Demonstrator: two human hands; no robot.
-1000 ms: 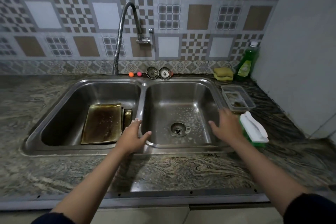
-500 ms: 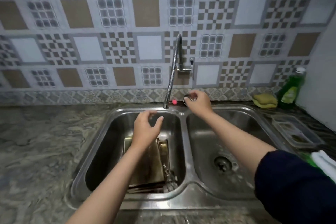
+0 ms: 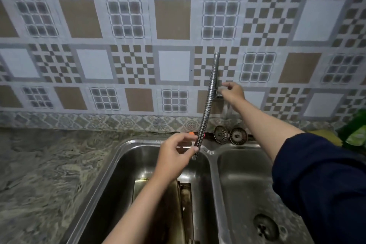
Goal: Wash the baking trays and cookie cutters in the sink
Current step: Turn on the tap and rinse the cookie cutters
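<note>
Stiff, greasy baking trays [image 3: 158, 204] in left basin, best gripped by rims; left hand [image 3: 174, 156] pinching spout tip [image 3: 195, 156], right hand [image 3: 231, 93] curled at tap handle, grip unclear

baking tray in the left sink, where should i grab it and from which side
Take the baking tray by its far short rim, reaching down from above. It lies low in the left basin under the left forearm, and only that far edge shows bare; the near end is out of view.

Two sink strainers [image 3: 230, 135] lean against patterned wall tiles [image 3: 172, 19]; perhaps a green bottle [image 3: 355, 132] right.
</note>
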